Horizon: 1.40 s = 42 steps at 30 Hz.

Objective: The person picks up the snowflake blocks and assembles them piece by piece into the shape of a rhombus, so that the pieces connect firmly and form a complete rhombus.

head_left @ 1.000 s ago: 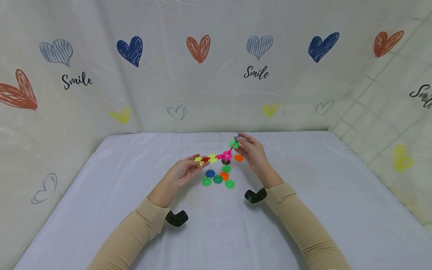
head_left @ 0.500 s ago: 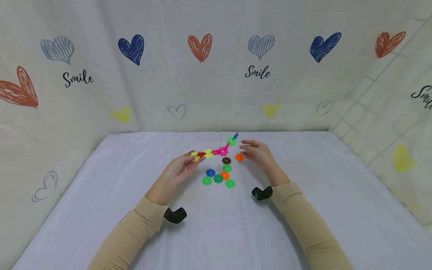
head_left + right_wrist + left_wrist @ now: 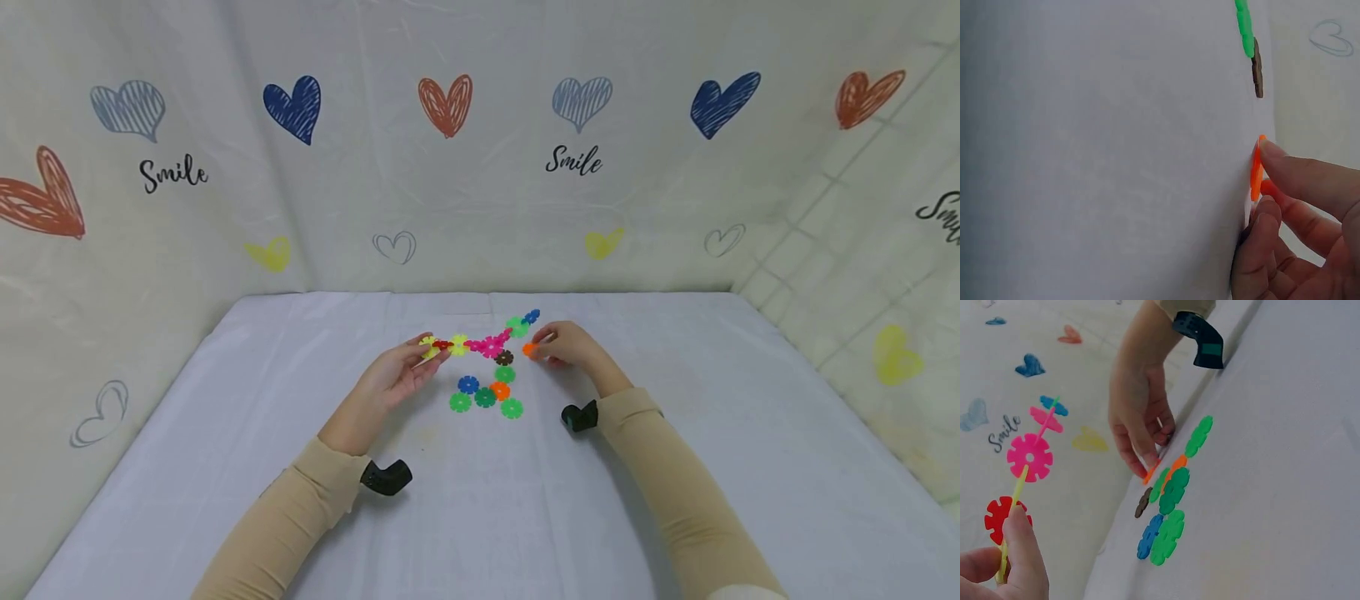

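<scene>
My left hand [image 3: 386,387] pinches a yellow notched plastic disc [image 3: 427,342] at the near end of a chain of interlocking snowflake discs. From there the chain runs right through red, yellow, pink [image 3: 491,346] and green discs to a blue disc [image 3: 532,317] at its tip, raised off the table. Past the chain's right end, my right hand [image 3: 573,344] has thumb and fingers on a loose orange disc [image 3: 1256,172]. In the right wrist view that disc is pinched, with its edge at the cloth. Its far side is partly hidden by the fingers.
Several loose discs lie between the hands, among them a brown one [image 3: 504,357], a dark green one [image 3: 485,397], a blue one [image 3: 468,384] and another orange one [image 3: 500,390]. A white cloth [image 3: 480,517] covers the table. Behind it hangs a heart-printed curtain [image 3: 495,200].
My right hand has let go of the chain's blue and green end, drawn back, then come down onto the loose orange disc. The left hand has shifted slightly left, still holding the chain.
</scene>
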### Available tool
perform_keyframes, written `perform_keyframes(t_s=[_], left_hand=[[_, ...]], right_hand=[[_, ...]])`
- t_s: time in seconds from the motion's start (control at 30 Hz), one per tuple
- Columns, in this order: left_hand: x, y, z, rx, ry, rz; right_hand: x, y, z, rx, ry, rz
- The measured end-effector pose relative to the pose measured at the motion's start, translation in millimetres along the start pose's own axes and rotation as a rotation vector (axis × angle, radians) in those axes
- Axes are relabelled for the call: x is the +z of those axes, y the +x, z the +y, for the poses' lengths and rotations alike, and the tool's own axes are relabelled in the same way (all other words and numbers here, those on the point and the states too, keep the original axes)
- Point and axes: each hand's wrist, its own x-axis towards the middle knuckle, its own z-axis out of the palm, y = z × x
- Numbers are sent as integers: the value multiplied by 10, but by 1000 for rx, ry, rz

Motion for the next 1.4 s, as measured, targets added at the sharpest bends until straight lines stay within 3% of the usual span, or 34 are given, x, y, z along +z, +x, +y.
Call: perform_keyframes(t_s=[0.2, 0.47, 0.7, 0.97, 1.27, 1.4], left_hand=[[-3, 6, 20, 14, 71, 20], [12, 23, 22, 13, 224, 24], [52, 13, 12, 12, 259, 27], [85, -11, -53, -5, 203, 7], [107, -6, -136, -11, 68, -34], [122, 1, -183, -10, 58, -56]], right_hand=[[2, 32, -25, -13, -44, -6], [4, -63, -50, -82, 72, 44], [16, -209, -151, -190, 154, 60], [1, -299, -198, -305, 286, 159], [-240, -350, -178, -429, 684, 328], [-228, -423, -263, -576, 648, 437]])
